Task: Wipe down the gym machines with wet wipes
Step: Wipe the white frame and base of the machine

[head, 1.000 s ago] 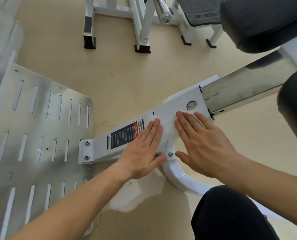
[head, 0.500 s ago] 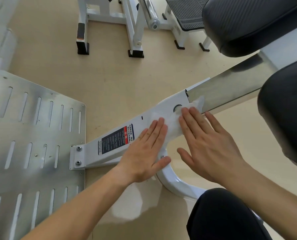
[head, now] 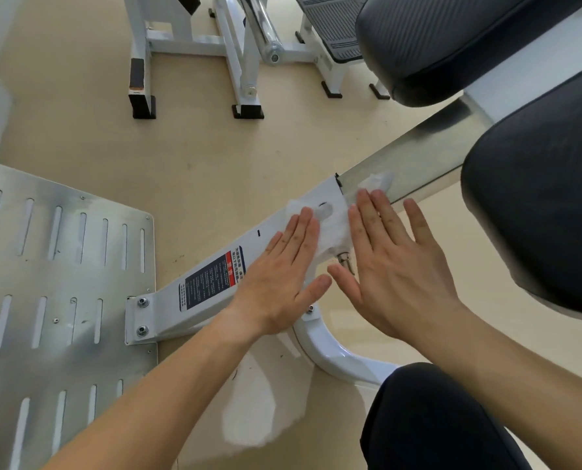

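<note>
Both hands are flat on the wipe (head: pixel 333 228) right now, nothing clamped. My left grip (head: pixel 282 283) has straight fingers lying close together, with the tips pressing the wipe's left edge and the palm on the white beam (head: pixel 167 310). My right grip (head: pixel 394 266) is splayed a bit wider, fingers straight, pressing the wipe's right side, thumb stuck out toward my left thumb but not touching it. The wipe is spread over the spot where the beam meets the steel rail (head: pixel 418 157). It covers most of a round hole in the beam, and its far corner lies up on the rail. It looks crumpled and thin, and a small metal pin shows just below it between my hands. A dark warning label (head: pixel 211 279) sits on the beam just left of my left grip. Past that, the beam is bolted to the slotted footplate (head: pixel 62 266). A curved white tube (head: pixel 333 357) runs off the beam under my wrists toward my knee (head: pixel 435 418). Two black pads (head: pixel 537 215) sit to my right, above the rail. There's a pale patch on the floor (head: pixel 215 157) under my left forearm, and I can't tell what it is. Another white machine (head: pixel 235 45) stands further back.
</note>
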Demonstrator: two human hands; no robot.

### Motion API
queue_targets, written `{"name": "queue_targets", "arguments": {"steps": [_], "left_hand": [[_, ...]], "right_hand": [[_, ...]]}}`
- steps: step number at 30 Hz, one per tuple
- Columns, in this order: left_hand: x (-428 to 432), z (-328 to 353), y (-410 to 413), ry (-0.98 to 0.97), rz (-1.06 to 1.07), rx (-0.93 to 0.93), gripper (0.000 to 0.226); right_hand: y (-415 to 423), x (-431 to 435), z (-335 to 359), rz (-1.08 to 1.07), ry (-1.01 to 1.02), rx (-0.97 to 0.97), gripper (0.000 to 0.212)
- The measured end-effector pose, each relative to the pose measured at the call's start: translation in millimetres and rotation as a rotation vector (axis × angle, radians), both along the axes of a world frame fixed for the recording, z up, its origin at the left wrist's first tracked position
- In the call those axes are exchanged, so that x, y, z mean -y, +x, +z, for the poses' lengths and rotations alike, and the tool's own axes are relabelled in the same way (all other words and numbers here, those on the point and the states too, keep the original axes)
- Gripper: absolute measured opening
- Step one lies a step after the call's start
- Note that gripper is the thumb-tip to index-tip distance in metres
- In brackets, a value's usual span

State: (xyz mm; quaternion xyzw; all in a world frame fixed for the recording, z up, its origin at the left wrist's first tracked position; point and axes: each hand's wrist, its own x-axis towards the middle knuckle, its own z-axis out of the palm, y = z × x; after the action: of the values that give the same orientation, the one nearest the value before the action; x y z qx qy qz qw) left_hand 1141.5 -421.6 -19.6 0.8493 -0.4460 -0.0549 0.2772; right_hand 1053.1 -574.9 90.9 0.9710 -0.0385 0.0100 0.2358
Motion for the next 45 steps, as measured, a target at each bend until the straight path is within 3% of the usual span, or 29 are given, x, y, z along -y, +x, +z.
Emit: {"name": "queue_targets", "arguments": {"steps": [10,18,25,33,38,43,45], "left_hand": [[43.2,43.8,52.7,-0.052,-0.089,0.129,0.066],[30.3,41.1,64.3,-0.01,-0.22,0.255,0.066],[76.5,86.8,90.0,-0.023,-0.324,0.34,0.064],[52.1,69.6,99.7,0.012,-0.421,0.381,0.064],[76.2,88.6,96.5,-0.23,-0.316,0.265,0.058],[84.1,79.2,77.8,-0.537,-0.069,0.22,0.026],[86.1,82.4,74.1,-0.637,0.022,0.101,0.013]], "right_hand": [[0.3,-3.7,2.9,-0.198,0.162,0.199,0.081],[0.4,-11.6,12.6,-0.207,0.223,0.091,0.082],[17.1,-10.5,35.8,-0.456,0.279,0.221,0.087],[14.3,-22.1,26.0,-0.452,0.332,0.179,0.083],[25.0,-16.5,34.2,-0.495,0.317,0.216,0.086],[20.9,-6.6,29.1,-0.414,0.302,0.179,0.081],[19.8,-2.3,29.4,-0.369,0.293,0.147,0.078]]}}
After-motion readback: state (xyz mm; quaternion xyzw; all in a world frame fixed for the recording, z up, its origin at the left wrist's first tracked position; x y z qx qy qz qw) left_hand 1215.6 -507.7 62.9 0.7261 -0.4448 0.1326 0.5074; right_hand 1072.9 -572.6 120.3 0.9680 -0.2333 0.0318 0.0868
